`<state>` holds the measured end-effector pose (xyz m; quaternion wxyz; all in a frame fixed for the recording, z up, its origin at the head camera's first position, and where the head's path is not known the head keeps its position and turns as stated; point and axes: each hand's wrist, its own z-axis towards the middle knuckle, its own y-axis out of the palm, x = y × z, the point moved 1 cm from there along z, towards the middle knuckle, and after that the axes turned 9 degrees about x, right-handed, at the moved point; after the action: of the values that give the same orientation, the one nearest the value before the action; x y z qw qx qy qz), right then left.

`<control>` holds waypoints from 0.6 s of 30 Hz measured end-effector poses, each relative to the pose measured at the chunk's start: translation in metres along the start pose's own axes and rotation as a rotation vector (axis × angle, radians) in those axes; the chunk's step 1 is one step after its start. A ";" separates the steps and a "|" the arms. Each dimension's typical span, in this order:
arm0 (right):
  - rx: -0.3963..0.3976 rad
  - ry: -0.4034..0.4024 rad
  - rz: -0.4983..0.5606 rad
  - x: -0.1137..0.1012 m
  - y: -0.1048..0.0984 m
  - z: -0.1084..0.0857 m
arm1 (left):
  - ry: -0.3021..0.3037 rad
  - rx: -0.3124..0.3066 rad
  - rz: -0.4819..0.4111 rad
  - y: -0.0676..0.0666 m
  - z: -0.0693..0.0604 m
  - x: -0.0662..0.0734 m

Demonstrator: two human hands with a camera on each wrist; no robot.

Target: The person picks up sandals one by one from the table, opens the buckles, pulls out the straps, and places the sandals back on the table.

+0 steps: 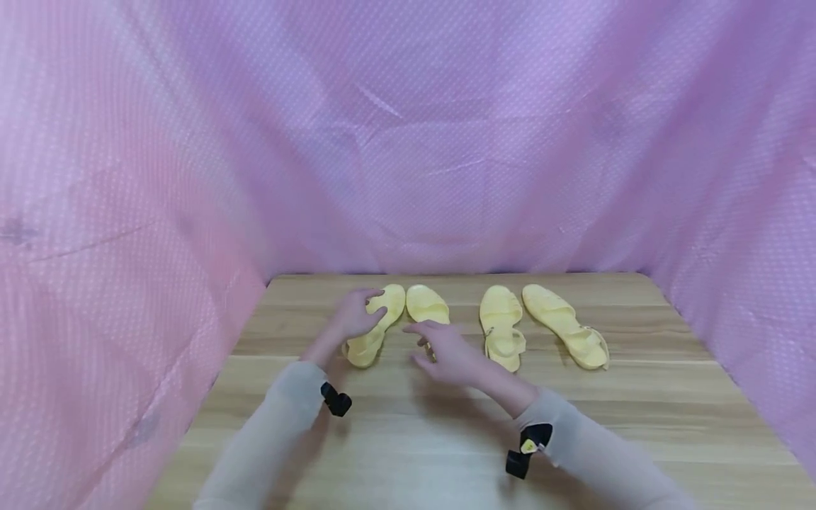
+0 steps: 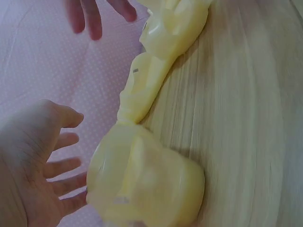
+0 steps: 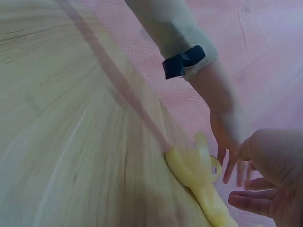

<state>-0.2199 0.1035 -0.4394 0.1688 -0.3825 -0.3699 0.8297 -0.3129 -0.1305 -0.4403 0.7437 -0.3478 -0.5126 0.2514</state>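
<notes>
Several pale yellow sandals lie on the wooden tabletop. My left hand (image 1: 360, 315) hovers over the leftmost sandal (image 1: 394, 301), its thumb and fingers spread; in the left wrist view the left hand (image 2: 35, 165) holds nothing beside a sandal (image 2: 180, 189). Above the second sandal (image 1: 426, 303) is my right hand (image 1: 451, 354), hiding its heel part. The right wrist view shows the right hand (image 3: 281, 175) with fingers slightly bent and nothing in them, near a sandal (image 3: 189, 165). Whether either hand touches a sandal is hard to tell.
To the right lie a third sandal (image 1: 501, 312) and a fourth sandal (image 1: 564, 326), the latter angled outward. Pink bubble-textured sheeting (image 1: 446, 142) encloses the back and sides of the wooden table (image 1: 414, 453). A black wrist camera (image 1: 336, 400) sits on the left sleeve.
</notes>
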 end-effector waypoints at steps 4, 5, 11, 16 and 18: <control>-0.060 0.029 0.072 0.002 0.017 0.003 | -0.019 0.003 0.035 0.010 0.010 0.000; -0.073 0.020 0.076 0.003 0.022 0.004 | -0.022 0.002 0.051 0.012 0.012 0.001; -0.077 -0.012 0.015 0.002 0.047 0.008 | -0.114 -0.094 0.158 0.016 0.019 0.002; -0.132 0.066 -0.003 0.004 0.063 0.014 | -0.203 -0.169 0.161 0.016 0.024 0.003; -0.177 0.089 0.002 0.004 0.068 0.018 | -0.216 -0.177 0.170 0.015 0.025 0.001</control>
<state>-0.2358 0.0510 -0.4842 0.1499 -0.4329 -0.4338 0.7759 -0.3366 -0.1133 -0.4455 0.6268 -0.4249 -0.5785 0.3032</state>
